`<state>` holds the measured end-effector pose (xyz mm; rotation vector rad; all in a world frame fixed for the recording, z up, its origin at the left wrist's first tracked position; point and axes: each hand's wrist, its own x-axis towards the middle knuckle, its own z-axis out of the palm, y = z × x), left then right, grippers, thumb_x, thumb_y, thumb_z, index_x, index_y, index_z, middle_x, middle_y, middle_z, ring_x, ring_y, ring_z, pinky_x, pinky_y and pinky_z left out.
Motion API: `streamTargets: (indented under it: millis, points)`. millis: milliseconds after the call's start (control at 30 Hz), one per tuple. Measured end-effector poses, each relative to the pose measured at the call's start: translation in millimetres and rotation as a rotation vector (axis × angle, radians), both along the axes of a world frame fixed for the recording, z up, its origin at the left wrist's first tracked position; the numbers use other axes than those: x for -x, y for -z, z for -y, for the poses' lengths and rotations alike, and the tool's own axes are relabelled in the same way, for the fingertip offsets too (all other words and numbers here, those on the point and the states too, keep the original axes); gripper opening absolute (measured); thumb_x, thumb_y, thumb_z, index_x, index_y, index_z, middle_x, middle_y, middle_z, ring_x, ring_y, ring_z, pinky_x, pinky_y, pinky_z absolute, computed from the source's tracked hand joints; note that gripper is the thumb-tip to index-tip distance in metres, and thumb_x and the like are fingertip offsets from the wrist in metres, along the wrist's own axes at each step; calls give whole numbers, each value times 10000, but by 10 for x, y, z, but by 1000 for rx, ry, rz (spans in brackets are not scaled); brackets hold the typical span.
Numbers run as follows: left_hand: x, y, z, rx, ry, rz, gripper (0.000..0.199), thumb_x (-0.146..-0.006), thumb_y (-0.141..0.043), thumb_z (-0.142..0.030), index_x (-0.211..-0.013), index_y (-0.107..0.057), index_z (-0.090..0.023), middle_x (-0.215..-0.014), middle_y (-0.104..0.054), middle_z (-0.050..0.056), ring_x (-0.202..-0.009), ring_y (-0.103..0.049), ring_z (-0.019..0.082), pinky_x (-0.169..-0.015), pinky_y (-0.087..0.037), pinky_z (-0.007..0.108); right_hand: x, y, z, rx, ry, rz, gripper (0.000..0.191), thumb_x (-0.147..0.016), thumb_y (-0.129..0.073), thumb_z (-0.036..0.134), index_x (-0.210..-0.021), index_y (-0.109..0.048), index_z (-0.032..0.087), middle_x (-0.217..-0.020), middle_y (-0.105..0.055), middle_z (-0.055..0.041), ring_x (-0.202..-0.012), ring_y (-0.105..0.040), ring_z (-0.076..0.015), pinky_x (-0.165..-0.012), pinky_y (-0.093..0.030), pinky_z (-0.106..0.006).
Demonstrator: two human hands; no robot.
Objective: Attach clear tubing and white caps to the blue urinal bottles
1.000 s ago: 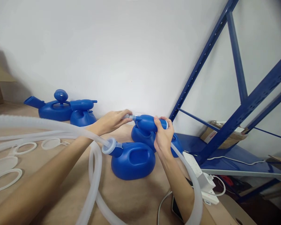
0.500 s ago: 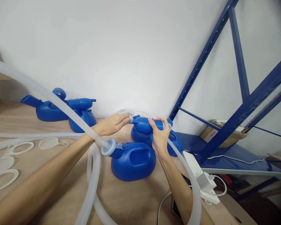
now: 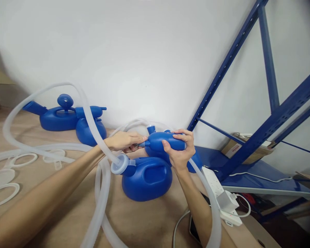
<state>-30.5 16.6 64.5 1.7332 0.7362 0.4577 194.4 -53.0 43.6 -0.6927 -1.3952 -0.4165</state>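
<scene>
Over the table, my right hand [image 3: 182,150] is wrapped round a rounded blue plastic funnel piece [image 3: 160,141] with a narrow spout pointing left. My left hand [image 3: 129,140] pinches at that spout, where the end of a translucent hose [image 3: 142,144] meets it; the fingers partly hide the joint. Nearer to me stands a blue plastic urinal bottle [image 3: 147,181] with a side grip. A ribbed translucent hose [image 3: 95,129] rises from its white cap [image 3: 119,164] and loops to the left. More blue bottles [image 3: 195,163] stand behind my right hand, partly covered.
At the back left sit another blue bottle [image 3: 57,122] and a similar funnel piece [image 3: 91,112]. White rings and lids [image 3: 23,161] lie on the left of the table. On the right are a white power strip [image 3: 213,182], a phone [image 3: 195,229] and a blue metal rack [image 3: 267,55].
My left hand has closed round the spout end, and the funnel piece has come slightly lower and nearer. The ribbed hose over my left forearm has swung into a loop.
</scene>
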Motion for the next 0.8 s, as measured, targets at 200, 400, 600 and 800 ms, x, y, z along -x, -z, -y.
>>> streamTargets:
  millis: [200,400,600,800]
  points:
    - [14,-127,-4,-190,99,140,575,-900,-551,-759,-785,-570,-196,-623,-395,-38,-513,-311,100,-459,-227,251,43,-52,-21,31,96,-120,248,-812,-837,386,-886,-654,236,-982,-662,-35,-962,-669,-245,-946,-536,-473]
    - [116,-211,-57,-702,21,40,349,-951,-620,-452,-1173,-719,-201,-957,-706,54,-820,-624,178,-710,-481,279,30,-65,-87,230,42,-356,335,-771,-848,466,-888,-669,208,-932,-656,-19,-939,-646,-227,-955,-511,-412]
    - [84,-163,-97,-787,-47,80,259,-902,-662,-348,-1074,-758,-180,-1053,-752,80,-932,-685,208,-758,-531,288,2,-31,-125,303,42,-409,360,-735,-854,487,-868,-674,205,-921,-664,-17,-922,-634,-226,-929,-504,-388]
    - [141,-123,-169,-296,76,164,336,-906,-745,-442,-1045,-761,-136,-933,-764,98,-761,-716,176,-624,-552,253,-15,-30,-153,333,26,-426,361,-717,-863,482,-864,-682,206,-915,-675,-20,-917,-636,-231,-916,-505,-384]
